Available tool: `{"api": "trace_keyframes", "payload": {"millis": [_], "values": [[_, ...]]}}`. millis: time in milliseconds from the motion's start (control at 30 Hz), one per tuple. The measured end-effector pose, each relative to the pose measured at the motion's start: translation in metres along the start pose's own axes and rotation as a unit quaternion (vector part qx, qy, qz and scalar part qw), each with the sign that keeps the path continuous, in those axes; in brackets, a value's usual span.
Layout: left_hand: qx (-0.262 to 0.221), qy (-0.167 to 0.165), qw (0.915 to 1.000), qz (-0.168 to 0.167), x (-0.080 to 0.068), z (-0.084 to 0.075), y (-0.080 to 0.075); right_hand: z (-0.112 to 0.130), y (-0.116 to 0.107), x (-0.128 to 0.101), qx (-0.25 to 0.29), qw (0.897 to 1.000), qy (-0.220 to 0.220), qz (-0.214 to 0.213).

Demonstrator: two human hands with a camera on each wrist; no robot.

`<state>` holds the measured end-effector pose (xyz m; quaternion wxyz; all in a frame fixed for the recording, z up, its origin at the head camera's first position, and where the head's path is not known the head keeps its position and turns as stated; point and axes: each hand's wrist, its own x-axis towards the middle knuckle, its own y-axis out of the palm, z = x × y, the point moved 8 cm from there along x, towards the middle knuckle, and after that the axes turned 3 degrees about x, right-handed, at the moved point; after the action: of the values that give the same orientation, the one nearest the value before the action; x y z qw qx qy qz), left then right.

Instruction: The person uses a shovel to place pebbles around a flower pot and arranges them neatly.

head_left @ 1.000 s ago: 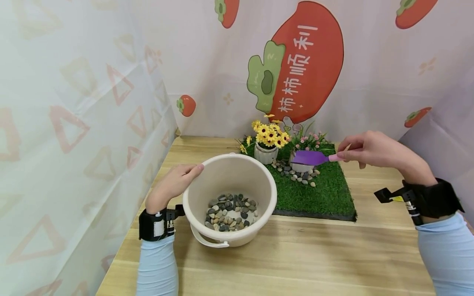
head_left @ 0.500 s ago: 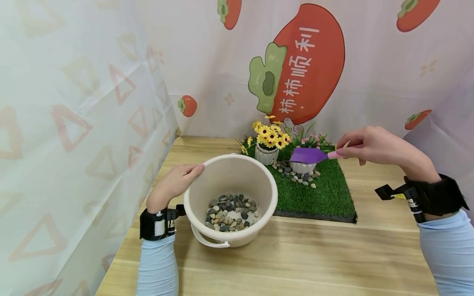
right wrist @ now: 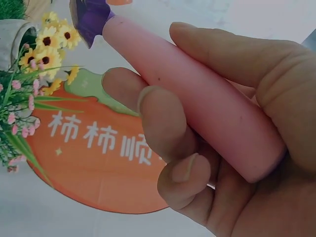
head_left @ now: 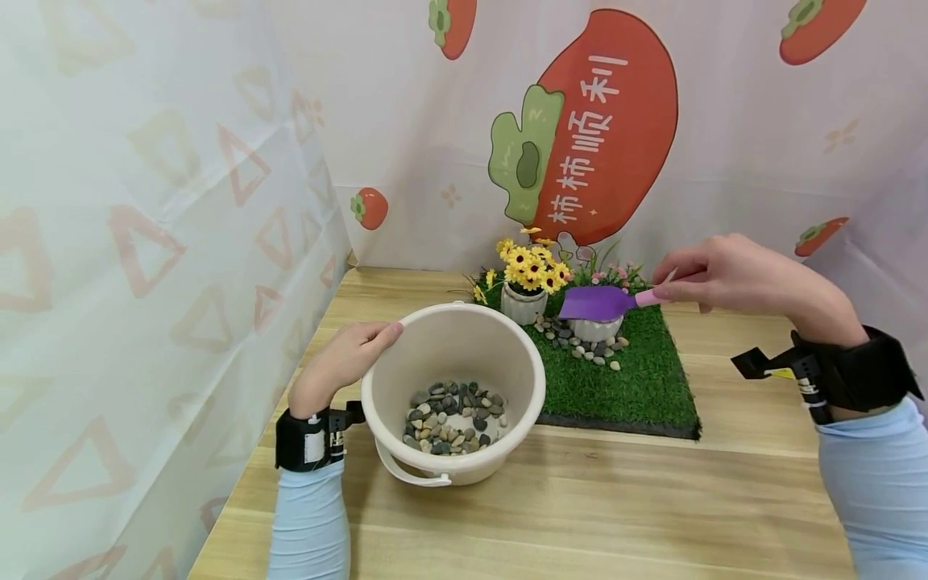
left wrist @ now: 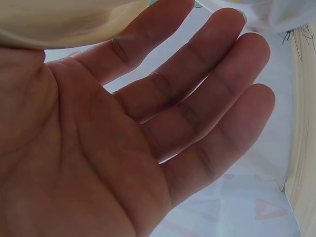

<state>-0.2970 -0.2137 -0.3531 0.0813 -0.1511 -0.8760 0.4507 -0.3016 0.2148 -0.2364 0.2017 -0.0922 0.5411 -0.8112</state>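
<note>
Honestly, looks partway: purple shovel (head_left: 596, 303) up at the pot (head_left: 598, 330) near the grass mat's (head_left: 616, 395) back edge, right hand (head_left: 735, 278) curled round it; some pebbles (head_left: 598, 350) down there already, more in the bucket (head_left: 464, 346), left hand (head_left: 341, 357) straight-fingered at its rim.

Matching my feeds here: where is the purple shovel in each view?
Head: right of centre, the purple shovel in the right hand, blade toward picture left.
Left wrist: not in this picture.
Right wrist: its pink handle slants through the middle; part of the purple blade shows at upper left.
Shared landmark: the big persimmon print, in head and right wrist only.
</note>
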Motion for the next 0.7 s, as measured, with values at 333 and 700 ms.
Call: {"api": "trace_keyframes", "payload": {"millis": [333,700], "values": [[-0.009,-0.008,0.9999,0.002,0.001,0.0,0.001,0.017,-0.01,0.002,-0.015,1.0,-0.012,0.002],[-0.007,-0.006,0.9999,0.002,0.001,-0.001,0.0,0.041,-0.016,0.006,-0.025,0.998,-0.064,0.004]]}}
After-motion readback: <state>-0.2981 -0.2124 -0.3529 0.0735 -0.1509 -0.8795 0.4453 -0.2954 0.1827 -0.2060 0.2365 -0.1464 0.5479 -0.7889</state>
